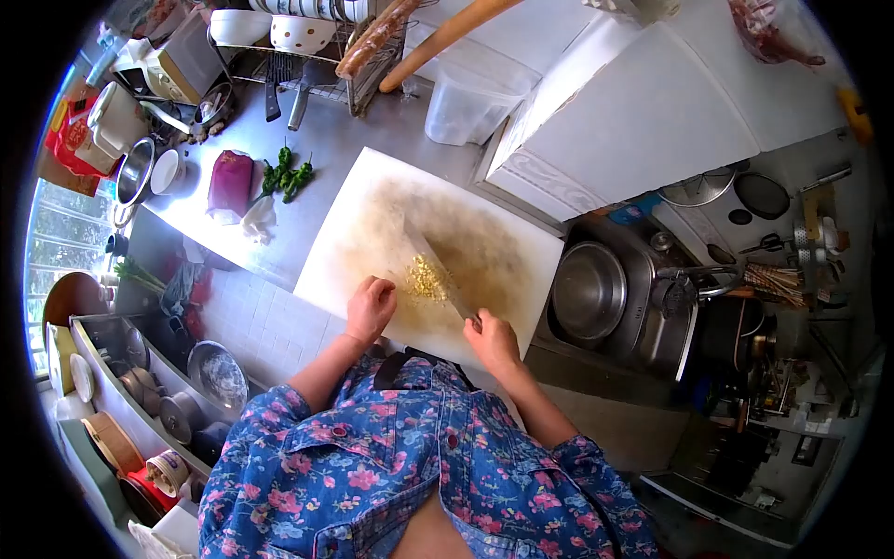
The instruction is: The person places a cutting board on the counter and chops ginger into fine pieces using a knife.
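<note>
My right hand [494, 339] is wrapped around the handle of a kitchen knife [441, 277]. Its blade points away from me and slants left across the white cutting board [337, 222]. Finely chopped pale-yellow bits [425, 278], perhaps garlic or ginger, lie in a small heap against the blade. Left of the heap, my left hand [372, 307] hovers at or just over the board with its fingers curled in. Whatever those fingers hold, if anything, is hidden. Brownish stains mark the board's surface.
Beyond the board's left lie green peppers [287, 175] and a purple-red package [229, 186]. A sink holding a metal basin [589, 291] is close on the right. A dish rack [317, 79] and a clear plastic bin [473, 104] stand at the back.
</note>
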`<action>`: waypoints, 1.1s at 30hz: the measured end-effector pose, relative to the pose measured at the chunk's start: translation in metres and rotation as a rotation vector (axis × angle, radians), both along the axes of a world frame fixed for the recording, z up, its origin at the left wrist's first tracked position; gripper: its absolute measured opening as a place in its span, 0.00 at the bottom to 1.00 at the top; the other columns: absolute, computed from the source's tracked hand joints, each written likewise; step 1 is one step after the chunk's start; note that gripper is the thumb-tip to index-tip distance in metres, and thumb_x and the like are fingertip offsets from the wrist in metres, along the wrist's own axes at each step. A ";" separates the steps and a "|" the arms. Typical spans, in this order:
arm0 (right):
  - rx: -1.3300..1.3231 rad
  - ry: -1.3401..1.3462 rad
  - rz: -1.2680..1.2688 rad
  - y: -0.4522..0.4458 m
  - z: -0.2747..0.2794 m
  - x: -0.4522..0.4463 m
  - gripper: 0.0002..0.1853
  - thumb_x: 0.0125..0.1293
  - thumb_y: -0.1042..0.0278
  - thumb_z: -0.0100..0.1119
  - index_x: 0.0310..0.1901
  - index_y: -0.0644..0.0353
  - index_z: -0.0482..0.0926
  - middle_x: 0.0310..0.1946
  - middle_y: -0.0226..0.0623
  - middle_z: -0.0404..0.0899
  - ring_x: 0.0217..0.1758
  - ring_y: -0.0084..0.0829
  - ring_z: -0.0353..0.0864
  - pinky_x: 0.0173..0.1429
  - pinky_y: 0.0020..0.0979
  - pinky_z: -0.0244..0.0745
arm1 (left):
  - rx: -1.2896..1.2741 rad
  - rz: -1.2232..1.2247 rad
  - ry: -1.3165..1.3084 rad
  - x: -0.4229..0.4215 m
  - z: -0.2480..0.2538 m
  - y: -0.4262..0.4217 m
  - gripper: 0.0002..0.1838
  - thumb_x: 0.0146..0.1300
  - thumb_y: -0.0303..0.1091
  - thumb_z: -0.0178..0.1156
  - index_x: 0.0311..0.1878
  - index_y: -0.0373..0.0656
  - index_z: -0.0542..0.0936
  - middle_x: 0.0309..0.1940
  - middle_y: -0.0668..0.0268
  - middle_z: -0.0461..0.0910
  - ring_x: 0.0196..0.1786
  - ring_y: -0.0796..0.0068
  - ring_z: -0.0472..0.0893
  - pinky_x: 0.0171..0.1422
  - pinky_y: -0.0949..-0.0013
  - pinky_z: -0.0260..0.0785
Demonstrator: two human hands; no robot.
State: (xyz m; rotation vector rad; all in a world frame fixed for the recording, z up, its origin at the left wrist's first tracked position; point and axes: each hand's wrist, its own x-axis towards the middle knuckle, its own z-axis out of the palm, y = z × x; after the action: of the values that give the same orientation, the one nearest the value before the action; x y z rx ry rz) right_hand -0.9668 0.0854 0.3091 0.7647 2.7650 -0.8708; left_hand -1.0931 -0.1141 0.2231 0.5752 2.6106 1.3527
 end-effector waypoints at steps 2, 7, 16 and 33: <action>0.004 0.070 -0.037 0.004 0.002 0.005 0.11 0.62 0.62 0.56 0.30 0.62 0.74 0.22 0.49 0.79 0.29 0.51 0.81 0.33 0.47 0.74 | 0.020 0.019 -0.054 0.002 0.002 0.001 0.05 0.56 0.29 0.60 0.35 0.41 0.80 0.32 0.61 0.78 0.34 0.62 0.80 0.40 0.64 0.74; 0.160 0.114 -0.163 0.025 -0.009 0.016 0.11 0.61 0.64 0.58 0.30 0.64 0.75 0.23 0.51 0.79 0.29 0.51 0.81 0.33 0.46 0.73 | 0.031 0.001 -0.108 -0.001 0.005 -0.003 0.06 0.56 0.30 0.60 0.37 0.41 0.80 0.34 0.60 0.78 0.36 0.61 0.81 0.42 0.64 0.74; 0.242 -0.015 -0.208 0.031 -0.021 0.021 0.10 0.61 0.63 0.57 0.31 0.63 0.75 0.24 0.51 0.79 0.30 0.53 0.80 0.34 0.48 0.74 | -0.009 -0.015 -0.076 -0.001 0.003 -0.002 0.06 0.57 0.30 0.60 0.37 0.42 0.80 0.35 0.60 0.78 0.37 0.59 0.81 0.42 0.64 0.74; 0.048 0.032 0.049 -0.008 -0.009 -0.014 0.12 0.62 0.60 0.56 0.30 0.61 0.75 0.23 0.50 0.79 0.29 0.52 0.80 0.34 0.48 0.74 | -0.009 -0.044 0.062 0.006 0.006 -0.008 0.05 0.54 0.30 0.60 0.34 0.42 0.80 0.33 0.59 0.78 0.36 0.58 0.80 0.41 0.61 0.74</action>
State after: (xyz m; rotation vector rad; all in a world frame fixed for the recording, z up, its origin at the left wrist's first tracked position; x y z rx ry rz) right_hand -0.9809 0.0772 0.3006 0.6942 2.8294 -0.8173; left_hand -1.0869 -0.1224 0.2294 0.6801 2.6344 1.3308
